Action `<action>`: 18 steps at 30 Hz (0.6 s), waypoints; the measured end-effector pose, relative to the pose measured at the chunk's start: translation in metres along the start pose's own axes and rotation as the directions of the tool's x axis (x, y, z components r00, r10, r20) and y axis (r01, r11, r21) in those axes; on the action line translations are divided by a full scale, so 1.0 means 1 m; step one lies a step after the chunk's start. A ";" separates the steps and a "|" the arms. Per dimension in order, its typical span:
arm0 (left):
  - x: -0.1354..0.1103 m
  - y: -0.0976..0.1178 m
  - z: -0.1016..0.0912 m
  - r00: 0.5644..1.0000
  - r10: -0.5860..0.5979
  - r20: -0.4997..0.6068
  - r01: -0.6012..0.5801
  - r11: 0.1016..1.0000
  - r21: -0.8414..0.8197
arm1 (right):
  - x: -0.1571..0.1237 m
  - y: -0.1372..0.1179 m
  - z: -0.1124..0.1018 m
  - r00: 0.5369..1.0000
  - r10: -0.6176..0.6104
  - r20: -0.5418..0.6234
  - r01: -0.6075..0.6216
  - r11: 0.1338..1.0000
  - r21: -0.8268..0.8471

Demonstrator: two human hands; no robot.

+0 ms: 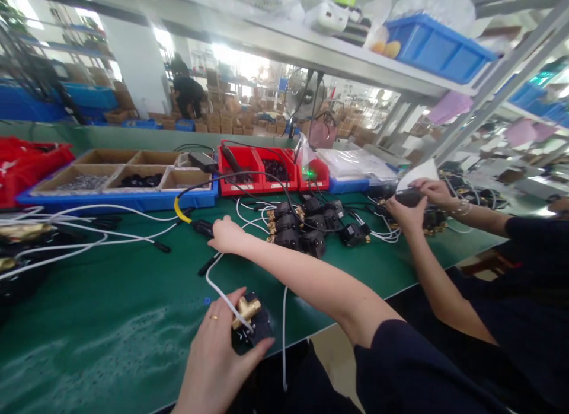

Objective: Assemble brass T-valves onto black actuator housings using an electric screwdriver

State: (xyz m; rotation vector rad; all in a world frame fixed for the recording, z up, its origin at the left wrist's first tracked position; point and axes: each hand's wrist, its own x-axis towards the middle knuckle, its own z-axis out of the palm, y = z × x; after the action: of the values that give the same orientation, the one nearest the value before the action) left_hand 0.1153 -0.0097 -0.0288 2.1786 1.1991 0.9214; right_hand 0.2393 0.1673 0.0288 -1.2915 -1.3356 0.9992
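Note:
My left hand (217, 349) grips a black valve with a brass fitting (247, 322) near the front edge of the green table (111, 319); a white cable (217, 289) runs from it. My right hand (227, 235) reaches forward across the table and closes on a black connector (203, 228) with a yellow-sleeved cable (179, 210). Just right of that hand lies a pile of black valves with brass fittings (306, 227).
A co-worker's hands (420, 203) on my right handle a black part. At the back stand a blue tray of cardboard compartments (120, 197) and red bins (262, 171). White cables (66, 230) sprawl on the left. A shelf with a blue crate (438, 46) hangs overhead.

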 end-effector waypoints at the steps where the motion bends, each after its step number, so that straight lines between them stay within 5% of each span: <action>1: 0.001 0.002 0.001 1.000 -0.019 -0.017 0.018 1.000 -0.007 | -0.003 -0.004 0.001 1.000 0.000 -0.002 0.000 0.997 -0.081; 7: 0.019 0.000 -0.015 0.973 -0.224 -0.056 0.207 0.955 -0.214 | -0.054 -0.040 -0.030 0.981 -0.181 0.069 0.193 0.913 -0.359; 12: 0.031 -0.013 -0.028 0.768 -0.639 0.044 0.538 0.607 -0.586 | -0.131 -0.021 -0.058 0.984 -0.146 0.105 0.173 0.927 -0.332; 15: 0.035 -0.017 -0.030 0.698 -0.713 0.070 0.564 0.487 -0.667 | -0.162 0.001 -0.048 0.964 -0.069 0.257 0.132 0.962 -0.239; 18: 0.037 -0.016 -0.036 0.651 -0.752 0.105 0.571 0.394 -0.720 | -0.168 0.012 -0.027 0.970 -0.086 0.225 0.146 0.953 -0.266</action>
State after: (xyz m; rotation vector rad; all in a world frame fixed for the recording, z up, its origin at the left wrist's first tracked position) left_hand 0.0944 0.0336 -0.0038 0.8193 1.3602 1.0325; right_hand 0.2584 -0.0004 0.0040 -1.3230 -1.7491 0.9060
